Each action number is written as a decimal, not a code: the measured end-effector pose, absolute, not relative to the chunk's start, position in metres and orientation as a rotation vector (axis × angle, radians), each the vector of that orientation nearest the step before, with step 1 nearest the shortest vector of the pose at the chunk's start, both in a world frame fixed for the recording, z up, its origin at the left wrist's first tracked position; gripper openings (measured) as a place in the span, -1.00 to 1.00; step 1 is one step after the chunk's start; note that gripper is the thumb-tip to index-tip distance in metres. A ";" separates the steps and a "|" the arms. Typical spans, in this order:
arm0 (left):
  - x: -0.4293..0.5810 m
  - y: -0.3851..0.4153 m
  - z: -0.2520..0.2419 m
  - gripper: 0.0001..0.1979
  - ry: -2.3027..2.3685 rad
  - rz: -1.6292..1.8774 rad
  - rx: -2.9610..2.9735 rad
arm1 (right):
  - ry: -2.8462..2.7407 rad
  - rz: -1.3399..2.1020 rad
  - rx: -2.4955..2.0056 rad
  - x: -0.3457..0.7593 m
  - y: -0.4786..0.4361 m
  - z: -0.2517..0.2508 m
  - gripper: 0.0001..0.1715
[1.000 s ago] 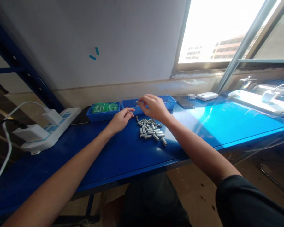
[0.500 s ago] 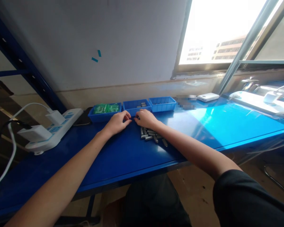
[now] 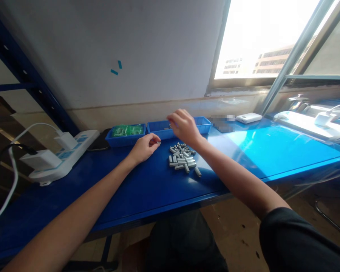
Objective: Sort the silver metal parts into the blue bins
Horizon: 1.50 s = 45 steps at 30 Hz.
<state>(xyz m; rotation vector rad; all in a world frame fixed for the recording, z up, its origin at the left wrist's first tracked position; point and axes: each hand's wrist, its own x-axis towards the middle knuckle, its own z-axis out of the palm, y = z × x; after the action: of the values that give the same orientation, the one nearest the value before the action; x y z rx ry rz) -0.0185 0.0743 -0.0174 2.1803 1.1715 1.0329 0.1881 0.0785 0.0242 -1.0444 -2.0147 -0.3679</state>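
My left hand [image 3: 145,147] is pinched shut on a small metal part [image 3: 159,143], just in front of the blue bins. Over the middle blue bin [image 3: 155,130] hangs my right hand [image 3: 183,126], its fingers curled downward and too blurred to show whether they hold anything. It hides part of that bin and of the right blue bin [image 3: 206,126]. Short silvery metal pieces [image 3: 180,164] lie in a loose pile on the blue table [image 3: 138,189], below my right hand. Green packets [image 3: 127,130] fill the left blue bin [image 3: 121,141].
A white power strip [image 3: 55,168] with plugs and cables lies at the left, beside a dark flat object [image 3: 98,142]. Towards the back right are a white box-shaped device [image 3: 248,118] and a slanted metal post [image 3: 291,49]. The wall stands behind the bins.
My right hand has risen away from my left hand, towards the bins, uncovering more of the metal pile. My left hand has barely moved, and the small part in it now shows.
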 end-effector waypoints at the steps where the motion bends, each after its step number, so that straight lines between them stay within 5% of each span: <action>1: -0.018 0.074 -0.018 -0.76 1.172 1.037 2.154 | -1.890 -0.428 -1.124 0.198 0.083 0.027 -0.67; 5: -0.013 0.071 -0.018 -0.66 1.115 1.099 1.978 | -1.865 -0.447 -1.386 0.217 0.087 0.019 -0.71; 13: -0.012 0.065 -0.008 -0.50 0.937 1.203 1.656 | -2.435 -0.362 -0.958 0.161 0.057 0.009 -0.71; 19: -0.009 0.060 -0.008 -0.62 1.012 1.166 1.933 | -2.190 -0.521 -1.143 0.191 0.065 0.026 -0.63; 25: -0.007 0.060 -0.019 -0.61 0.987 0.634 2.826 | -1.814 -0.503 -1.881 0.232 0.091 0.022 -0.57; 33: -0.018 0.071 -0.018 -0.82 1.292 0.632 2.753 | -2.430 -0.095 -1.286 0.170 0.061 0.006 -0.68; 45: -0.022 0.076 -0.022 -0.85 1.323 0.886 2.244 | -2.474 -0.097 -1.384 0.147 0.056 -0.009 -0.67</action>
<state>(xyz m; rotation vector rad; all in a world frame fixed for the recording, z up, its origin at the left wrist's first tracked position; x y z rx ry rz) -0.0222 0.0761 -0.0224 2.2436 1.3227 0.8857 0.1475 0.0560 -0.0093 -1.3839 -2.4740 -0.0974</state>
